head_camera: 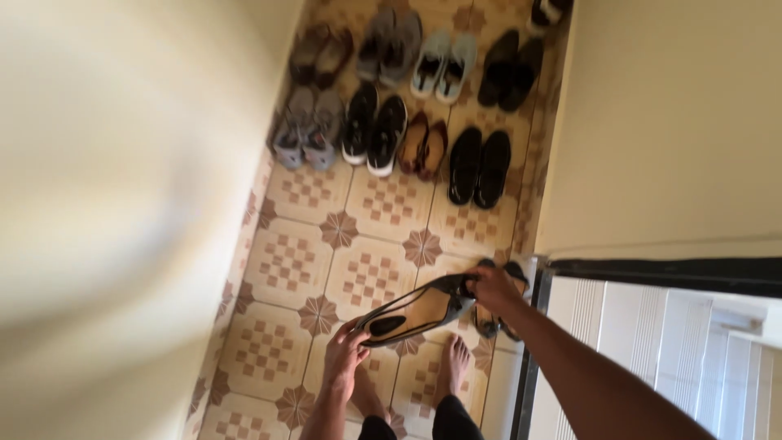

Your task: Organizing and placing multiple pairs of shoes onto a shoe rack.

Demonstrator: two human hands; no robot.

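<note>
Far left: a blurred cream wall (106, 204), nothing on it. Next to it, a patterned tile floor (289, 261) running down a narrow hallway.

Near, low in the frame: left hand (344, 354) under the heel end of a flat shoe (415, 312), fingers (356, 332) curled around the rim and pinching it. Shoe held above the floor, tilted, open side up, tan lining showing, dark outer edge. Right hand (491, 287) gripping the toe end, fingers closed over it. Likely light, with a thin, bendable sole; smooth upper could slip, so heel rim and toe look like the firm spots to hold. Below the shoe, a bare foot (454, 367) on the tiles.

Just behind the right hand, a pair of dark sandals (495, 314) against the door frame, partly hidden.

Far end, two rows of footwear on the floor: grey sneakers (307, 130), black-and-white trainers (374, 129), brown flats (423, 147), black shoes (480, 167); behind them more pairs, among them pale green slip-ons (444, 65).

No boxes, racks or other containers in view.

Right: another cream wall (676, 122), then a dark door frame (668, 273) and a bright opening.
</note>
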